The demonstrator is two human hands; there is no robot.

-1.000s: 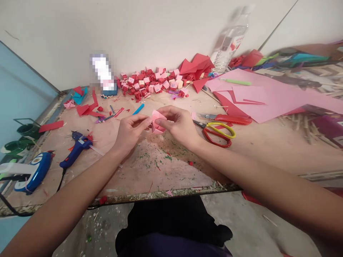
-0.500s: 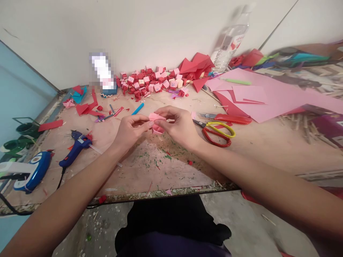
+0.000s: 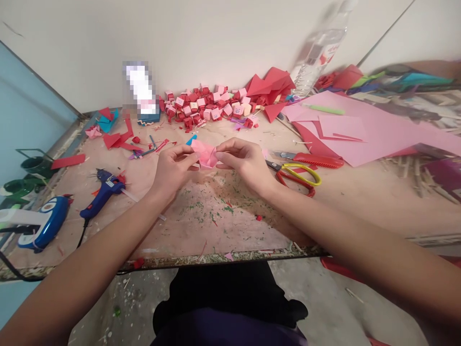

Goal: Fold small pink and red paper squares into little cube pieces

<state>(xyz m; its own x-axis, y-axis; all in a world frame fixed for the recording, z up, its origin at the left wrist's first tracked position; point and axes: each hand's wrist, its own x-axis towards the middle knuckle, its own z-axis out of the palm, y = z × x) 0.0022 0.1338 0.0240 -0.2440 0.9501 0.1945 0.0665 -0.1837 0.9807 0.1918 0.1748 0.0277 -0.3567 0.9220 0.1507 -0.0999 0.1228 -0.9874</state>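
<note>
A small piece of folded pink paper is held between my two hands, just above the table. My left hand pinches its left side between thumb and fingers. On the other side, my right hand grips the right edge with thumb and forefinger. Creases run across the paper, and its facing side looks partly spread. Close to my right hand lie scissors with one yellow and one red handle, and a red-handled cutter. A blue stick shows partly behind the paper.
Many small red and pink paper cubes are heaped by the wall. Pink sheets cover the right side, near a plastic bottle. Leftward lie a blue glue gun, a blue-and-white device and a propped phone.
The pink paper has been spread wider and flatter between my fingers, and my hands have moved slightly apart. The view has shifted a little.
</note>
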